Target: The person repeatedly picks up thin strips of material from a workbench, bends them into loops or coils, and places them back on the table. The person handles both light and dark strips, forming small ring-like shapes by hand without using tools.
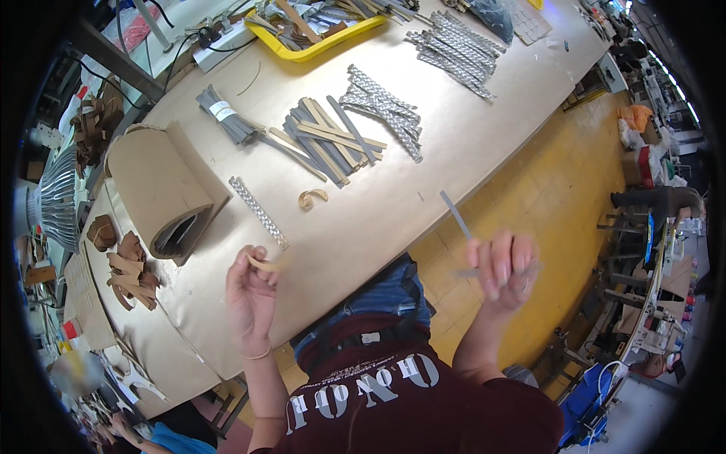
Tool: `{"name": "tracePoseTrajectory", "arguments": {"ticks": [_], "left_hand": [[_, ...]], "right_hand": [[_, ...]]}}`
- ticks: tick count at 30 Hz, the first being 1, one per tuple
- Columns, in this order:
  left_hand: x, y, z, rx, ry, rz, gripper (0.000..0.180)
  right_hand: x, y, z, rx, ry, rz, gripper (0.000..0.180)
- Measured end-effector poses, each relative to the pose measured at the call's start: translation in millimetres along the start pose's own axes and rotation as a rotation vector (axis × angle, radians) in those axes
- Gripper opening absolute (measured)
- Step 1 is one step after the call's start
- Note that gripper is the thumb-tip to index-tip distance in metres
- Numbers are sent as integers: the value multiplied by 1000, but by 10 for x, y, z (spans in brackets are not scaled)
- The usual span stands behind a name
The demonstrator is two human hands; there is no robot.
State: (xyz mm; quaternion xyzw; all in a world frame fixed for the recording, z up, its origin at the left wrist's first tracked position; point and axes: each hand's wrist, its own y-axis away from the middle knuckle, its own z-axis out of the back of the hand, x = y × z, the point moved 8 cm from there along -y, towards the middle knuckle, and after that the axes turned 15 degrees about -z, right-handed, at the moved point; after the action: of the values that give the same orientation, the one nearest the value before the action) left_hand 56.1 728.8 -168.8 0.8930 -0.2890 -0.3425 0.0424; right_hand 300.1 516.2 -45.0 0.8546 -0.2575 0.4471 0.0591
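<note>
- Hands well apart, both raised in front of the torso.
- Left hand (pixel 254 295): thumb and fingers pinched on a narrow tan strip (pixel 263 265), curved, near the table's front edge.
- Right hand (pixel 503 266): fingers closed on a grey strip (pixel 456 216); its long end sticks up and left past the fingers. In view it's beyond the table edge, against the yellow floor (pixel 533 178).
- Hand is motion-blurred; a second greyish length crosses at the fingers, can't tell if it's the same piece.
- Worktable (pixel 370 227), beige top: a single silver braided strap (pixel 259 212) lies flat just beyond the left hand.
- Curled tan offcut (pixel 311 199) to the right of that strap, apart from it.
- Farther back: loose pile of grey and tan strips (pixel 333 140), overlapping at angles.
- Left of the pile: grey strip bundle (pixel 221 113) with a white wrap around it.
- Right of the pile: braided straps crossed over each other (pixel 382 106); a bigger braided stack (pixel 457 53) farther back.
- Yellow tray (pixel 321 51) at the far edge, strips heaped inside.
- Left side: curved brown sheet (pixel 160 178) standing like an arch, brown strip pieces (pixel 132 276) in front of it.
</note>
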Motion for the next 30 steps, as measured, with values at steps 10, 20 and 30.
{"name": "tracePoseTrajectory", "arguments": {"ticks": [10, 20, 30], "left_hand": [[-328, 31, 2, 54, -575, -359, 19], [-505, -55, -693, 185, -1511, -1124, 11], [-470, 35, -976, 324, -1523, -802, 17]], "right_hand": [[-684, 157, 826, -865, 1002, -480, 32], [-716, 129, 921, -928, 1325, -620, 31], [-329, 168, 235, -939, 1689, -322, 24]]}}
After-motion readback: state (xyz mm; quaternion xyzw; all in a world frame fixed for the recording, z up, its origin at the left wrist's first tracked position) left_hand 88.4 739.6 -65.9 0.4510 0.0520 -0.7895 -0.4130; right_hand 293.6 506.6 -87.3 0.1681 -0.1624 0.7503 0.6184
